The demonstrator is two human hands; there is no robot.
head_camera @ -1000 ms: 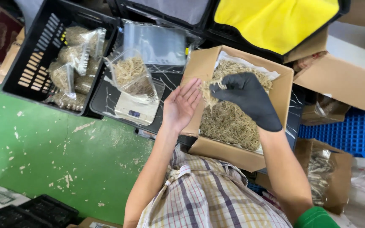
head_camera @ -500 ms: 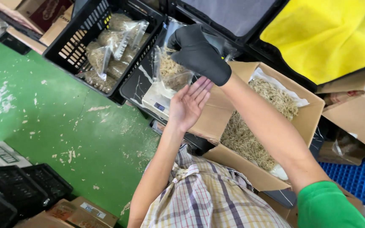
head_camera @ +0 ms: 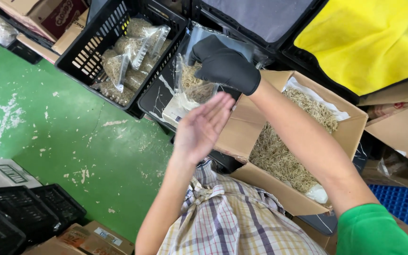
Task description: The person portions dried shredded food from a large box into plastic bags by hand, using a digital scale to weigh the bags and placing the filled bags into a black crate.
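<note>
My right hand [head_camera: 223, 63], in a black glove, hovers at the mouth of a clear plastic bag [head_camera: 192, 89] part-filled with dried, straw-coloured strands. Its fingers are bunched and point down into the bag, and what they hold is hidden. The bag stands on a small white scale [head_camera: 173, 112]. My left hand [head_camera: 199, 127] is bare, flat and empty, palm up, just in front of the scale. To the right is an open cardboard box [head_camera: 343, 137] with a loose heap of the same strands [head_camera: 284, 158].
A black crate [head_camera: 83, 59] at the back left holds several filled bags [head_camera: 119, 61]. A yellow cloth [head_camera: 364, 33] lies in a bin at the back right. More cardboard boxes and a blue pallet [head_camera: 407, 200] are on the right, a green floor [head_camera: 62, 137] and black trays [head_camera: 20, 215] on the left.
My right hand carried a pinch of strands from the box leftwards to the bag on the scale and has lowered onto its mouth. My left hand stayed open and drifted slightly down.
</note>
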